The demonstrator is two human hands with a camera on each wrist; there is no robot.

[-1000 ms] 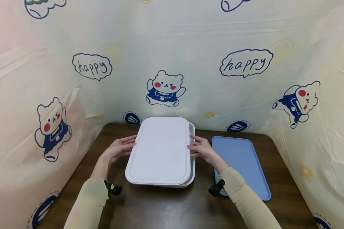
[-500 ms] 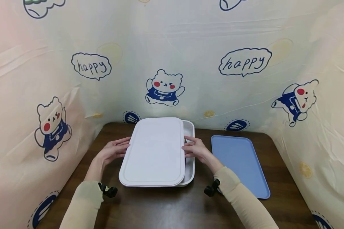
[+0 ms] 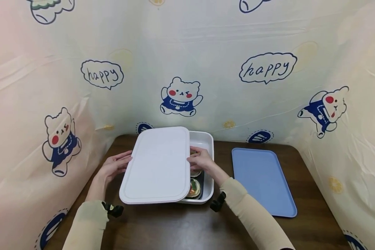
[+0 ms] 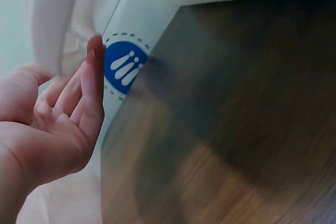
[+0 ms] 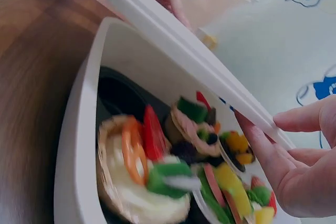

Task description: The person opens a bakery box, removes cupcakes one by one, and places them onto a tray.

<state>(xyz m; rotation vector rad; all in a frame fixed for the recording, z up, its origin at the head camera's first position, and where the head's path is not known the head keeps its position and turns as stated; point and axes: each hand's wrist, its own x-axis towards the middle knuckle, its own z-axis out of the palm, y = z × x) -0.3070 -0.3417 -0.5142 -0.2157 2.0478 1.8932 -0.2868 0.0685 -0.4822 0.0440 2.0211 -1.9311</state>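
Observation:
A white rectangular lid (image 3: 156,165) hangs slid to the left over a white box (image 3: 210,139), leaving the box's right part uncovered. My left hand (image 3: 114,166) pinches the lid's left edge, and my right hand (image 3: 199,160) pinches its right edge over the box. In the right wrist view, the lid (image 5: 173,40) crosses above the box wall (image 5: 79,129). Small tarts with colourful toppings (image 5: 152,166) sit in a dark liner inside. My right hand (image 5: 273,132) holds the lid's rim there. In the left wrist view, my left hand (image 4: 79,98) has nearly straight fingers.
A light blue tray (image 3: 262,180) lies flat on the dark wooden table (image 3: 175,225), right of the box. A printed cloth screen (image 3: 268,86) closes in the back and both sides. Black wrist mounts (image 3: 217,205) sit on both beige sleeves.
The lid has moved left off the box with both hands holding it. The box's right side and the food in it have come into view.

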